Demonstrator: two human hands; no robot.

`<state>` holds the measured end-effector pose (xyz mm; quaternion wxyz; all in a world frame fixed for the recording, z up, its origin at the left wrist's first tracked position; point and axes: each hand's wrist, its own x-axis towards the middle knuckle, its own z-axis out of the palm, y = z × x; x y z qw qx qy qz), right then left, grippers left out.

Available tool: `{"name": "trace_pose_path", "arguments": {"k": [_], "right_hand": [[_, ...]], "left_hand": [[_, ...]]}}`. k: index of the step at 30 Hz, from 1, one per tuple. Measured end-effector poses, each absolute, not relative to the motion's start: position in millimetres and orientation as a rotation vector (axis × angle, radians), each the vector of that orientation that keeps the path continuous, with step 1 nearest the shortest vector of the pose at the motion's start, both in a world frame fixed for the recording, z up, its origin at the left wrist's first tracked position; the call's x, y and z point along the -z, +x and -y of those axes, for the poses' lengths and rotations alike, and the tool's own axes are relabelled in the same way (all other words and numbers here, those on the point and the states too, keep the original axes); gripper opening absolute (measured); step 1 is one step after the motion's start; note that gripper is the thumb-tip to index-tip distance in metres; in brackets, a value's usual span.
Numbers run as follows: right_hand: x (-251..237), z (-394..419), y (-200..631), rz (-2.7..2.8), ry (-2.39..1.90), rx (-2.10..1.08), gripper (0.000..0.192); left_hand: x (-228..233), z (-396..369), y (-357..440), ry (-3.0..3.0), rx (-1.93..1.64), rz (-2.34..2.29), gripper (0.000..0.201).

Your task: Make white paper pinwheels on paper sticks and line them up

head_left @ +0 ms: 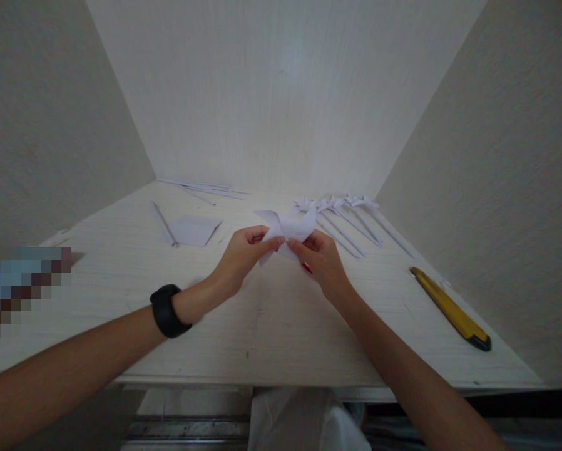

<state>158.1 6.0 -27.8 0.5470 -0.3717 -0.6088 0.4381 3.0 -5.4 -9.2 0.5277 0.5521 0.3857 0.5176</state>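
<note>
Both hands hold a white paper pinwheel (290, 227) above the middle of the table, its folded blades spread to either side. My left hand (246, 250) pinches it from the left, thumb at the centre. From the right, my right hand (322, 255) grips it, with its thumb also close to the centre. A small red thing (306, 268) shows under the right fingers; its kind is hidden. Behind my right hand lie several paper pinwheels on rolled paper sticks (351, 222).
On the table (271, 338), left of my hands, are a sheet of paper (194, 230) and a rolled paper stick (164, 224). Thin paper sticks (206, 186) lie at the back left. A yellow utility knife (450, 308) is at the right. Walls enclose the back and sides.
</note>
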Motion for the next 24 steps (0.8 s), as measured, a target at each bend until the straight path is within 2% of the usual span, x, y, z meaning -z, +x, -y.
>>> {"name": "trace_pose_path", "arguments": {"k": [10, 24], "right_hand": [[27.6, -5.5, 158.8, 1.528, -1.013, -0.866, 0.025], [25.9, -3.2, 157.6, 1.540, -1.002, -0.871, 0.025]], "left_hand": [[10.5, 5.0, 2.0, 1.329, -1.255, -0.993, 0.019], [9.2, 7.5, 4.9, 1.320, -1.304, -0.969, 0.019]]}}
